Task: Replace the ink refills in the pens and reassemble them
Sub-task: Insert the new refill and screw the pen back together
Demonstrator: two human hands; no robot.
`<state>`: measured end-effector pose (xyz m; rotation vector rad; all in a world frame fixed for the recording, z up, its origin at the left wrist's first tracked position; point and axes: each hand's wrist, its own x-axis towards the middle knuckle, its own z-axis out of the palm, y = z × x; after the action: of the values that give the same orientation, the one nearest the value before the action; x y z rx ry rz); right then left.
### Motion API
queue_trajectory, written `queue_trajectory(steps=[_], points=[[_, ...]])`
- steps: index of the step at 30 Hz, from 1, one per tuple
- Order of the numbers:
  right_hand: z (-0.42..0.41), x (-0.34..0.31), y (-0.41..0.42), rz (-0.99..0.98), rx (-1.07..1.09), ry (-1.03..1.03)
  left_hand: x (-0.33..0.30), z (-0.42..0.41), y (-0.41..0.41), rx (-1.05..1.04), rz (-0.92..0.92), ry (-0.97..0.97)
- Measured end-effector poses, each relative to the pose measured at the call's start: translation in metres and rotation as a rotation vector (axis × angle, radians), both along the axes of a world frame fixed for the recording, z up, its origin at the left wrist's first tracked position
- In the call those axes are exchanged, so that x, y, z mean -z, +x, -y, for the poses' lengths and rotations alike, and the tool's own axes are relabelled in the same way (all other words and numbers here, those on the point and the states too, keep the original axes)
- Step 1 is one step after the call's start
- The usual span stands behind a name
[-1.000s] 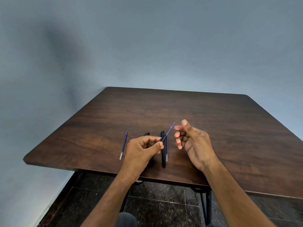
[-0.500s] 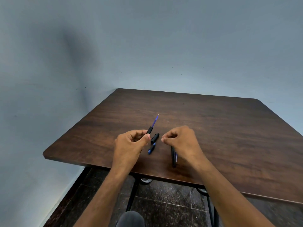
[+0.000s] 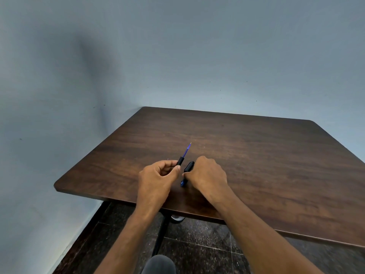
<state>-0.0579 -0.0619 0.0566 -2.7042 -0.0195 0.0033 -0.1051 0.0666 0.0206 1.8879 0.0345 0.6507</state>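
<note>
Dark wood table (image 3: 246,165) fills the right half of the view, w/ a blue-grey wall (image 3: 177,56) behind it and a dark tiled floor (image 3: 197,246) below its near edge.

Both hands work close together over the near-left part of the tabletop. Left hand (image 3: 158,175) has its fingers curled, thumb and forefinger pinching a black pen barrel (image 3: 180,161) at its far end. A blue ink refill (image 3: 186,152) sticks out of that barrel, angled up and away from the grip, its fine tip pointing toward the far side of the table.

Right hand (image 3: 207,175) sits just right of the left-hand grip, knuckles up, fingers curled down onto a short black pen part (image 3: 189,166). Part lies just right of the held barrel, apart from it by a narrow gap. Fingertips pinch it at the near end; can't tell if it's lifted or resting on the wood. A small blue piece (image 3: 182,183) shows just below that grip, near the thumb, on the table surface. Exact shape too small to make out.
</note>
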Motion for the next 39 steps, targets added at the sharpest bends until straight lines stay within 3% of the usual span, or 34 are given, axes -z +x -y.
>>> queue_trajectory(steps=[18, 21, 26, 30, 39], points=[[0.001, -0.001, 0.0, -0.001, 0.053, 0.041, 0.002, -0.002, 0.001, 0.011, 0.009, 0.013], [0.018, -0.005, 0.001, 0.03, 0.086, 0.203, 0.0, 0.0, 0.001, 0.017, -0.015, 0.012], [0.051, -0.003, 0.009, 0.079, 0.167, 0.718, -0.003, 0.011, 0.0, 0.025, -0.045, 0.103], [0.081, 0.01, 0.016, 0.123, 0.207, 0.996, -0.004, 0.02, 0.003, 0.012, -0.042, 0.178], [0.111, 0.025, 0.025, 0.061, 0.076, 1.411, -0.007, 0.034, 0.013, 0.051, -0.047, 0.361]])
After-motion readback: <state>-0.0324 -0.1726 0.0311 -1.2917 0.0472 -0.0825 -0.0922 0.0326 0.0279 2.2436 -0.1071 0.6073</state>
